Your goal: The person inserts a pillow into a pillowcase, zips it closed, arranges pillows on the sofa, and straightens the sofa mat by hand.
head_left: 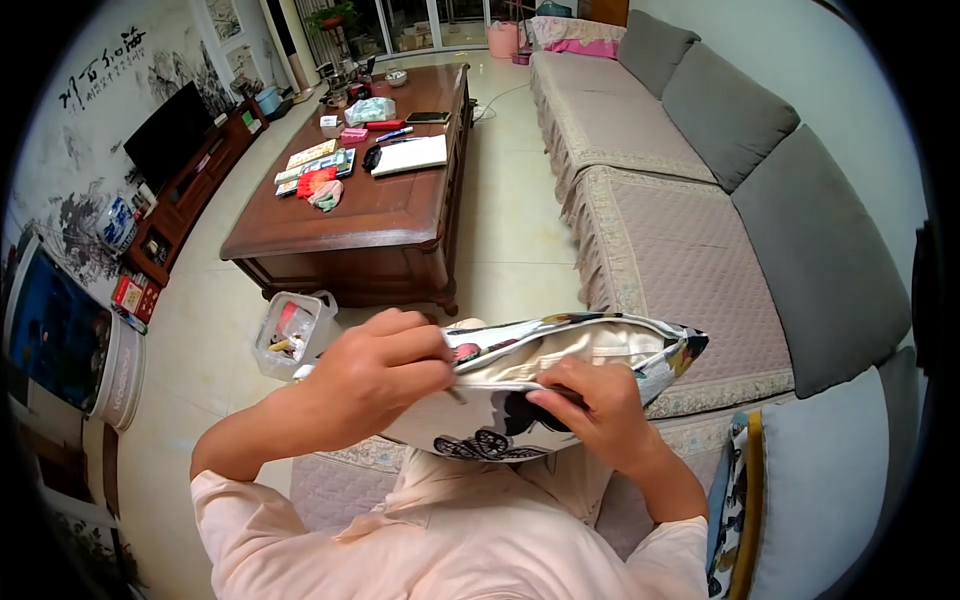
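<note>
A patterned cushion cover (475, 415) with a black carriage-like print lies across my lap, its long top edge gaping. Through the gap shows a cream inner cushion (600, 345). At the left end of the opening, the fingers of my left hand (375, 375) are pinched together on the edge; a small thin piece, perhaps a zip pull, pokes out below them. My right hand (600, 405) grips the near edge of the opening, thumb and forefinger closed on the fabric. The cover's right corner points outward past my right hand.
Ahead stands a wooden coffee table (330, 225) holding a notebook, a phone and small items. A waste bin (290, 330) sits on the floor before it. The quilted sofa (680, 250) runs along the right, with grey back cushions (820, 250). More cushions (820, 480) lean beside me.
</note>
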`<state>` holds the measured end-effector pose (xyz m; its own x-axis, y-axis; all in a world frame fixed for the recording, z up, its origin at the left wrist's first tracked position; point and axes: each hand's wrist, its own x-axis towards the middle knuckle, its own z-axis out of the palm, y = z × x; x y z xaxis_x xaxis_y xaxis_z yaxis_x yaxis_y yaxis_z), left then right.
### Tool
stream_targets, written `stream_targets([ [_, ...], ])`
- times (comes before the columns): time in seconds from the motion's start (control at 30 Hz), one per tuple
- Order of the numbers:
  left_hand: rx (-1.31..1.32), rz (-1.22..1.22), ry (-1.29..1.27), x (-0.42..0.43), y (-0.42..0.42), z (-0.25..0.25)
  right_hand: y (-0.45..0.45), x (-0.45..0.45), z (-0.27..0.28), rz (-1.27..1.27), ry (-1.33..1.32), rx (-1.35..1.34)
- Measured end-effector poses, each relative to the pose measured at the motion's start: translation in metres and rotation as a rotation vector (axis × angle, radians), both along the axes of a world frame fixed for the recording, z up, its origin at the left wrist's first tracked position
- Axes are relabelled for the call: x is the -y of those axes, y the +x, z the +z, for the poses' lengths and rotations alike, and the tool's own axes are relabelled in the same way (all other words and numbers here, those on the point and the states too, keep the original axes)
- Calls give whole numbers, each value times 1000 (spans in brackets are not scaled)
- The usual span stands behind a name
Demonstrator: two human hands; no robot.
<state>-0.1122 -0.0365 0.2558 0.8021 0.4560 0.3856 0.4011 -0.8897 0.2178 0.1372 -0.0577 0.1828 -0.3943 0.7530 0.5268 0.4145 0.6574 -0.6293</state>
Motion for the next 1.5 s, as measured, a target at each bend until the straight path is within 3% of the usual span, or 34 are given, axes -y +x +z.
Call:
stream_targets([
  [0.17,-19,40,46,8,-8,8,-6,8,11,12,-4,-150],
  [0.27,-8,36,131,10,-3,3,-22,-9,10,111,209,99],
  [0.33,-6,-3,137,10,6,-3,-30,-19,1,358,-88,531],
  [0.4,-11,-73,96,11,19,-13,-40,-31,-11,613,-225,339],
  [0.43,-20,-100,126,13,25,-16,-44,-33,-16,659,-124,135],
  [0.53,51,12,105,9,17,-16,-36,-29,-5,453,-240,242],
  [0.6,58,65,75,11,15,-16,-36,-14,1,349,-273,-283],
  [0.67,54,110,40,14,14,-17,-41,-9,3,269,-223,-300],
  [0.77,62,150,4,18,10,-20,-53,-9,7,152,-80,-71],
  [0.9,53,295,-3,31,1,-17,-56,-7,6,147,5,12],
  [1.0,-235,317,104,36,-8,-12,-55,-5,11,110,125,90],
  [1.03,-223,311,118,37,-11,-14,-55,-5,15,90,217,125],
  [1.27,-137,263,256,42,-15,-16,-19,-3,34,31,99,257],
  [1.5,-161,259,266,56,-28,-15,54,18,39,-234,-98,273],
])
